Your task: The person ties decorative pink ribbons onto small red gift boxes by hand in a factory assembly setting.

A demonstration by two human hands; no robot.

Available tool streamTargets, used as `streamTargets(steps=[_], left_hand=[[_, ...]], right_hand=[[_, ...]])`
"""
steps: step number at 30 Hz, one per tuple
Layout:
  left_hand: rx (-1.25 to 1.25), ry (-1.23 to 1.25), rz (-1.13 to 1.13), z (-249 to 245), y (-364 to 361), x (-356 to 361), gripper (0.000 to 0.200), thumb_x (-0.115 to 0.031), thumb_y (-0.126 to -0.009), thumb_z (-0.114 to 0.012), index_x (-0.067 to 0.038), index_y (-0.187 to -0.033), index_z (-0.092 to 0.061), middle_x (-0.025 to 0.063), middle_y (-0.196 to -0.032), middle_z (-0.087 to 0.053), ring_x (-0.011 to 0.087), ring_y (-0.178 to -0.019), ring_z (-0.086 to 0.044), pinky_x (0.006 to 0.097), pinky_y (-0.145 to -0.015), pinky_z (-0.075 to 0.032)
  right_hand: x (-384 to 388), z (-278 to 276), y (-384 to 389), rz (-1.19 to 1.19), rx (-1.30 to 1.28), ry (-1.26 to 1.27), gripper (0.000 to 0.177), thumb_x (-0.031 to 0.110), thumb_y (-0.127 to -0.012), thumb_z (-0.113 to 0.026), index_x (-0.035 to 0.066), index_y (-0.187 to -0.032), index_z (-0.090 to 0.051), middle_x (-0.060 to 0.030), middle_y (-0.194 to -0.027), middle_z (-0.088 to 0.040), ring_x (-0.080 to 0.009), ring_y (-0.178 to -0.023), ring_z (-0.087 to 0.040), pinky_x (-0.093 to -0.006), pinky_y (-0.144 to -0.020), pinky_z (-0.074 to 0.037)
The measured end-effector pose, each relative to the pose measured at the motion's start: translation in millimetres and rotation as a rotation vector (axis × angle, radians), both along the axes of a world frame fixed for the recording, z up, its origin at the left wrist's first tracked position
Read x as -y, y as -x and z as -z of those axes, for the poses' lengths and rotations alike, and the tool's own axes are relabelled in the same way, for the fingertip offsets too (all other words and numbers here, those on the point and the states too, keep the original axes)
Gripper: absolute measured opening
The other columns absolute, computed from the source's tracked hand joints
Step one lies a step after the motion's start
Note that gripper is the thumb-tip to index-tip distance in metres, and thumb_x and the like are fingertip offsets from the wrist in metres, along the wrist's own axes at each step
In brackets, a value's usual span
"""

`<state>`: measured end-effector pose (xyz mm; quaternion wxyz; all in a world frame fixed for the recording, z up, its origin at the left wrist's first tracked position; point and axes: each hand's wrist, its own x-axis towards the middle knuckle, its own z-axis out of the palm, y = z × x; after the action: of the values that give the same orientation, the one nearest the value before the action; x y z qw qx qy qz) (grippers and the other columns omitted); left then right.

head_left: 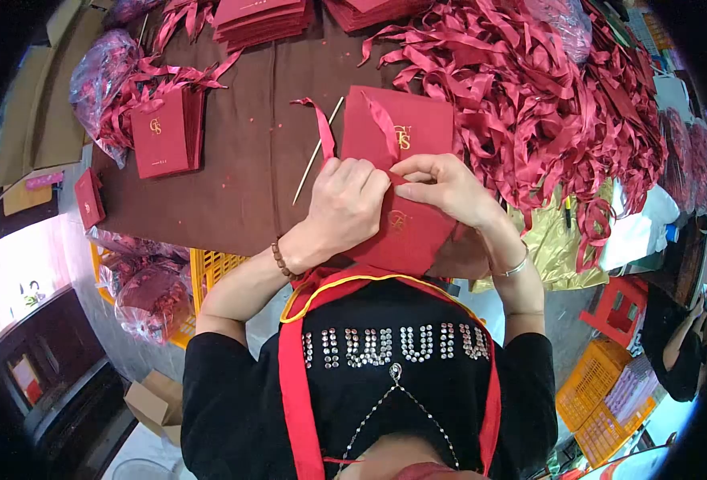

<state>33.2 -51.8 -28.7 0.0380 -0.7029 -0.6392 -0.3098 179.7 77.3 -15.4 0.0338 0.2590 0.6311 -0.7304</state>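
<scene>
My left hand (pixel 344 204), with a beaded bracelet on its wrist, is closed in a fist, and a red ribbon (pixel 321 128) sticks up from it. Close beside it, my right hand (pixel 449 190) pinches at the top edge of a red paper gift bag (pixel 413 240) with a gold logo; the exact grip is partly hidden. Another red bag (pixel 429 116) with the same logo lies flat just beyond the hands, a second ribbon strip (pixel 381 120) across it. A thin pale stick (pixel 318 150) lies left of that bag.
A big heap of red ribbons (pixel 521 96) covers the table's right side. Stacked red bags stand at left (pixel 161 136) and at the back (pixel 261 20). Plastic-wrapped bundles (pixel 101 76) lie far left. Orange crates (pixel 593 380) stand on the floor; a person's arm (pixel 681 340) shows at right.
</scene>
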Motion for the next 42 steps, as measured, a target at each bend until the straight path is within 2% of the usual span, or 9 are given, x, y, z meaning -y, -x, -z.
streamTargets(steps=[6,8,13,17,20,24,31,37,42], left_hand=[[0.076,-0.037,0.014,7,2,2,0.01,-0.007,-0.068,-0.062,-0.007,-0.072,-0.053,0.0067,-0.07,-0.05,0.0235,-0.065,-0.051,0.034,-0.057,-0.037],[0.402,0.034,-0.027,3,4,0,0.013,-0.009,-0.07,-0.068,-0.007,-0.077,-0.058,0.0055,-0.071,-0.054,0.0236,-0.067,-0.053,0.0337,-0.06,-0.039],[0.271,0.122,-0.003,-14,17,-1,0.013,-0.012,-0.069,-0.071,-0.008,-0.077,-0.061,0.0036,-0.079,-0.053,0.0211,-0.077,-0.052,0.0319,-0.068,-0.037],[0.5,0.193,0.143,-11,34,-8,0.01,-0.014,-0.074,-0.067,-0.007,-0.076,-0.061,0.0027,-0.084,-0.055,0.0211,-0.08,-0.051,0.0322,-0.072,-0.036],[0.426,0.614,0.121,-21,46,-19,0.014,-0.019,-0.082,-0.058,-0.006,-0.082,-0.062,0.0043,-0.096,-0.056,0.0232,-0.092,-0.05,0.0319,-0.083,-0.036],[0.312,0.727,0.272,-20,51,-27,0.013,-0.018,-0.08,-0.058,-0.006,-0.082,-0.062,0.0062,-0.096,-0.056,0.0235,-0.099,-0.049,0.0317,-0.088,-0.035],[0.522,0.87,0.602,-45,63,-50,0.015,-0.014,-0.074,-0.062,-0.004,-0.084,-0.066,0.0114,-0.096,-0.056,0.0247,-0.092,-0.053,0.0355,-0.081,-0.042],[0.334,0.97,0.635,-69,63,-48,0.018,-0.017,-0.081,-0.059,-0.005,-0.094,-0.063,0.0069,-0.103,-0.054,0.0226,-0.105,-0.044,0.0365,-0.093,-0.03],[0.323,1.057,0.758,-67,59,-48,0.026,-0.026,-0.083,-0.052,-0.002,-0.087,-0.061,0.0097,-0.091,-0.054,0.0254,-0.088,-0.051,0.0386,-0.075,-0.036]], right_hand=[[0,-6,3,-0.011,0.005,-0.03,0.028,0.006,-0.082,-0.061,-0.003,-0.109,-0.058,-0.005,-0.091,-0.065,-0.0067,-0.083,-0.057,-0.0211,-0.074,-0.045],[1,-7,4,-0.009,0.002,-0.064,0.029,0.006,-0.082,-0.061,-0.004,-0.11,-0.057,-0.0052,-0.091,-0.065,-0.0071,-0.084,-0.057,-0.0215,-0.075,-0.045],[6,-5,6,-0.026,-0.002,-0.139,0.029,0.006,-0.083,-0.061,-0.004,-0.109,-0.057,-0.0063,-0.091,-0.065,-0.0085,-0.085,-0.057,-0.0229,-0.077,-0.046],[8,-5,5,-0.044,-0.018,-0.243,0.027,0.007,-0.083,-0.06,-0.004,-0.107,-0.058,-0.0081,-0.091,-0.065,-0.0096,-0.084,-0.059,-0.0237,-0.075,-0.047],[14,-9,7,-0.084,0.003,-0.397,0.025,0.008,-0.082,-0.061,-0.003,-0.104,-0.059,-0.0105,-0.088,-0.066,-0.0125,-0.081,-0.062,-0.0254,-0.073,-0.048],[25,-21,8,-0.095,0.008,-0.467,0.019,0.01,-0.079,-0.064,-0.001,-0.094,-0.059,-0.0133,-0.077,-0.066,-0.018,-0.074,-0.065,-0.0292,-0.067,-0.049],[33,-30,1,-0.048,-0.093,-0.697,0.014,0.009,-0.078,-0.064,0.0,-0.088,-0.059,-0.0143,-0.074,-0.064,-0.0249,-0.067,-0.065,-0.0322,-0.059,-0.048],[28,-49,-2,-0.119,-0.165,-0.851,0.013,0.01,-0.077,-0.064,0.004,-0.088,-0.061,-0.0126,-0.074,-0.063,-0.0287,-0.068,-0.063,-0.0351,-0.059,-0.048],[27,-60,-3,-0.218,-0.21,-0.882,0.012,0.012,-0.076,-0.065,0.007,-0.087,-0.062,-0.0114,-0.073,-0.062,-0.0286,-0.069,-0.062,-0.0365,-0.059,-0.047]])
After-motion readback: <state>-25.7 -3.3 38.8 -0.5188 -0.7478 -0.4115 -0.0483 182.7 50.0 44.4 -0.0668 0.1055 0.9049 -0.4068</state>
